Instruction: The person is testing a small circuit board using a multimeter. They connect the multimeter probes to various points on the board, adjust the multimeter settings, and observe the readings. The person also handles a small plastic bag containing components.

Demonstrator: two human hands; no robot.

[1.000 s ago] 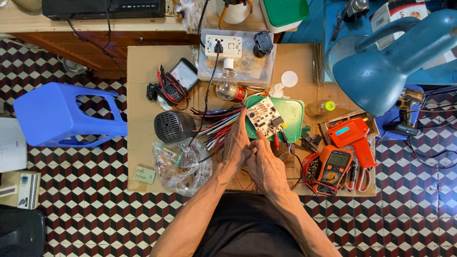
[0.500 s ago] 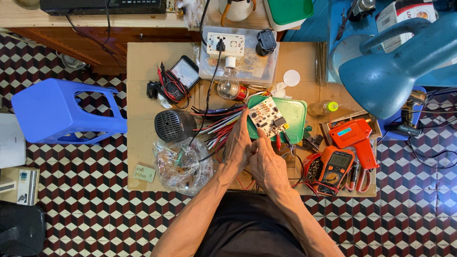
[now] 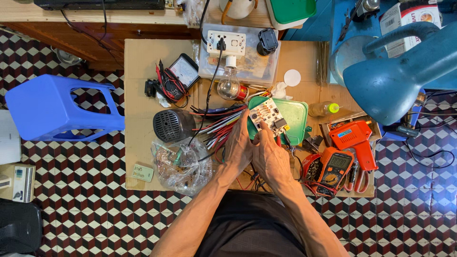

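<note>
Cardboard-topped bench point(image 3: 143, 62): hands point(image 3: 257, 147) hold board point(image 3: 267, 114) (white).

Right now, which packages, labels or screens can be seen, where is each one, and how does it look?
Multimeter: right of the hands, orange body, grey rectangular screen.
Analog meter: upper left of the cardboard, black case, white dial face.
Cardboard box: top right corner, white with a red band and printed picture.
Plastic bag: left of the left hand, clear, holding small parts.

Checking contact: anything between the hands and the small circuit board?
Nothing visible. Both the left hand and the right hand already touch the circuit board, held above the green lid; wires lie to the left.
</note>
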